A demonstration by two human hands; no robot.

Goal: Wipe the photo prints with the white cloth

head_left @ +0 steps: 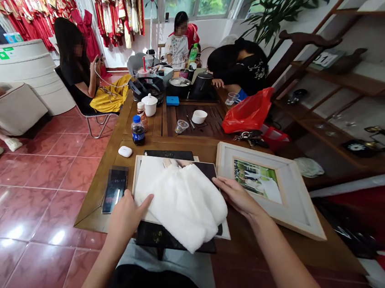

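Note:
A thick white padded sheet (186, 203) lies folded over a flat white-edged board (141, 170) and a dark panel (155, 236) at the near end of the wooden table (100, 198). My left hand (126, 215) rests on the sheet's left edge, thumb on top. My right hand (237, 197) touches its right edge, fingers stretched flat. Just right of that hand lies a pale wooden picture frame (296, 205) with a photo in it.
A phone (115, 190) lies left of the board, with a white earbud case (124, 151) and a cola bottle (138, 130) beyond. Further up stand a tea set, cups and a red plastic bag (247, 113). Several people sit around. Shelves stand at right.

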